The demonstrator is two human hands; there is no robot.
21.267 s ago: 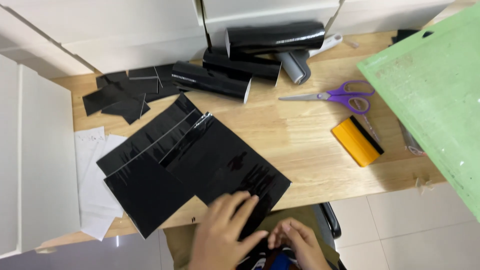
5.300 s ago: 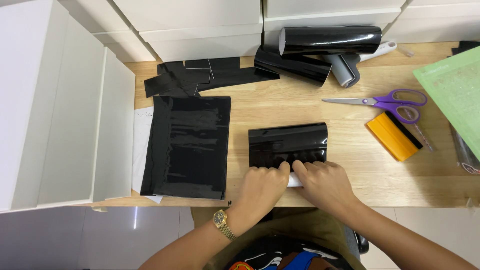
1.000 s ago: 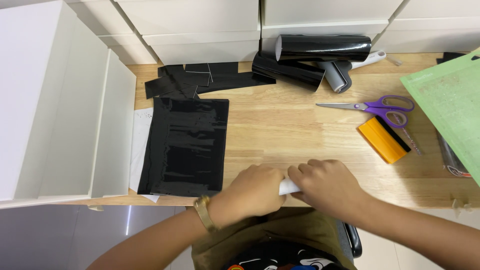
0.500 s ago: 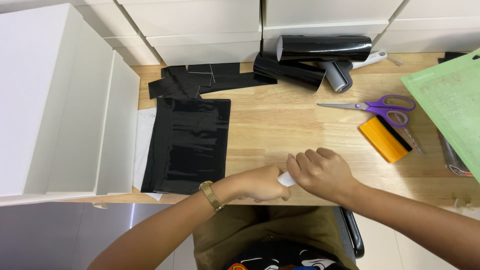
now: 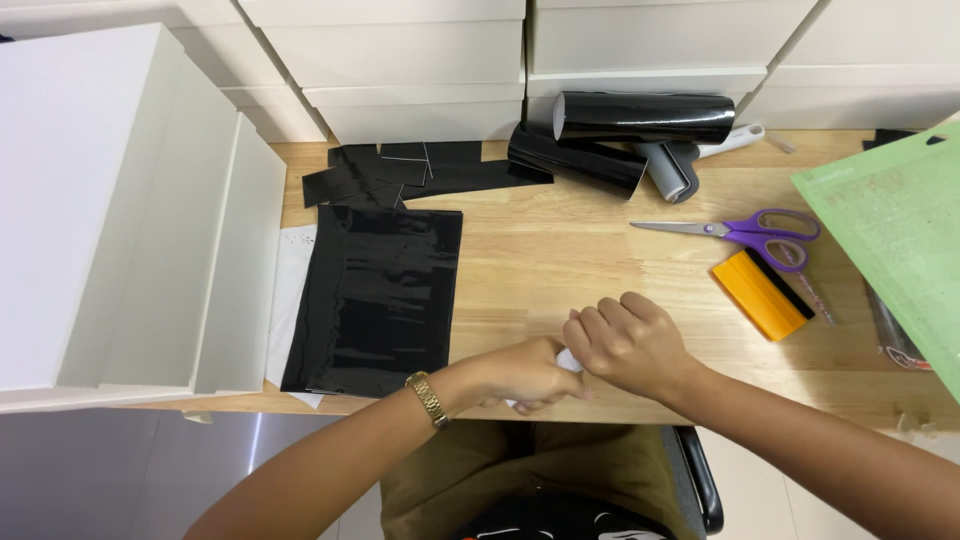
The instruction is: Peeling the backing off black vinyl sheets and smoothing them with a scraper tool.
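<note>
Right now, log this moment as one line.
left hand: closed on small white roll | right hand: gripping same roll | black sheet: flat on desk, left of hands

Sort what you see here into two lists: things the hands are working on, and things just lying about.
In hand:
left hand
right hand
small white roll gripped between them

Lying about:
black sheet
black rolls
black offcuts
purple scissors
orange scraper
green mat

Bright, even overhead lighting; soft shadows; white glare streaks on glossy black sheet (image 5: 372, 297) and rolls (image 5: 644, 117); sharp focus throughout.
</note>
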